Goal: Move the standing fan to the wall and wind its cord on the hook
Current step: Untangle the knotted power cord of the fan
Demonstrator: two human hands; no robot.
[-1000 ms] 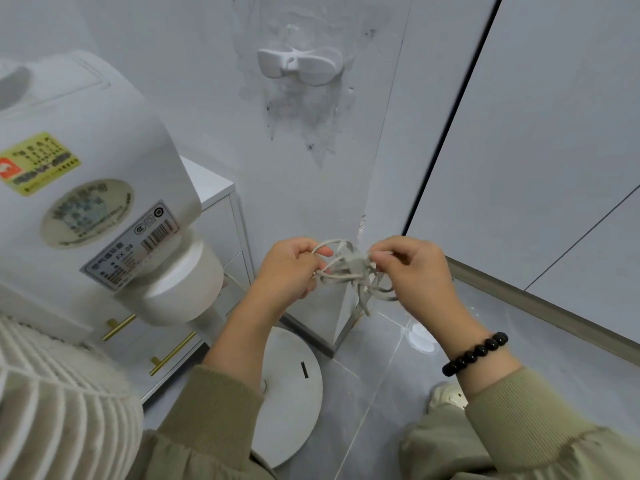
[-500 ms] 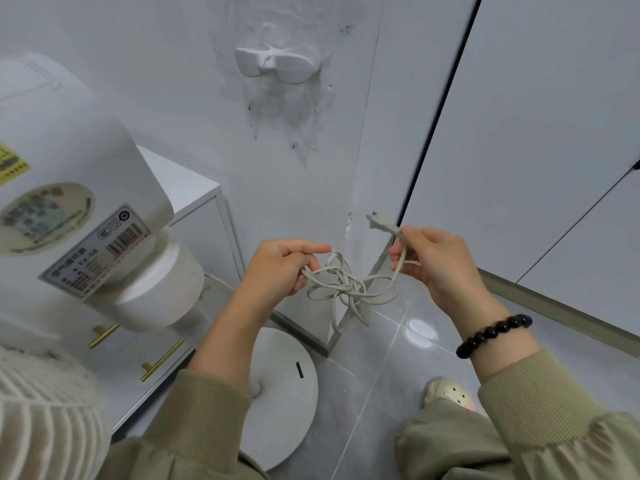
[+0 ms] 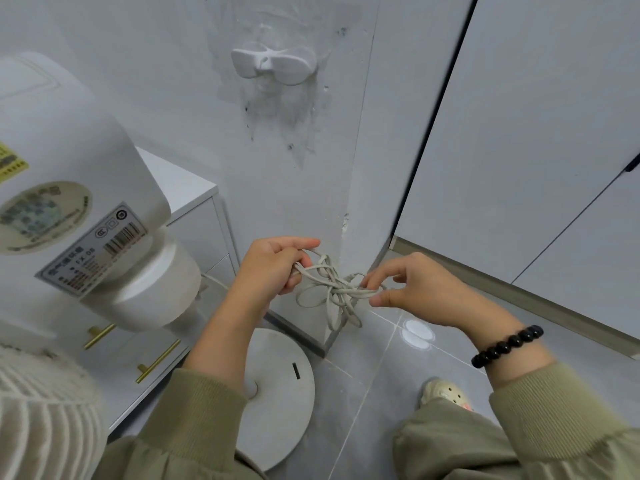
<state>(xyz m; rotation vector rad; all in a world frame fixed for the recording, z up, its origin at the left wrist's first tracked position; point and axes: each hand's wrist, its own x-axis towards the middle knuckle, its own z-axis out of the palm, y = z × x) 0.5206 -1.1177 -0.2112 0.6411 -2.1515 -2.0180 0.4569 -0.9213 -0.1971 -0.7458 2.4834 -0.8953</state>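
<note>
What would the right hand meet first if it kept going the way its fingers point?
The right hand points toward the left hand. First comes the tangled cord it pinches, then the left hand gripping the tangle's other side. Both hands seem level, though depth is unclear.

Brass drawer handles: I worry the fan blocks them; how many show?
2: upper handle under the fan, lower handle down-right of it. The fan may hide others.
</note>
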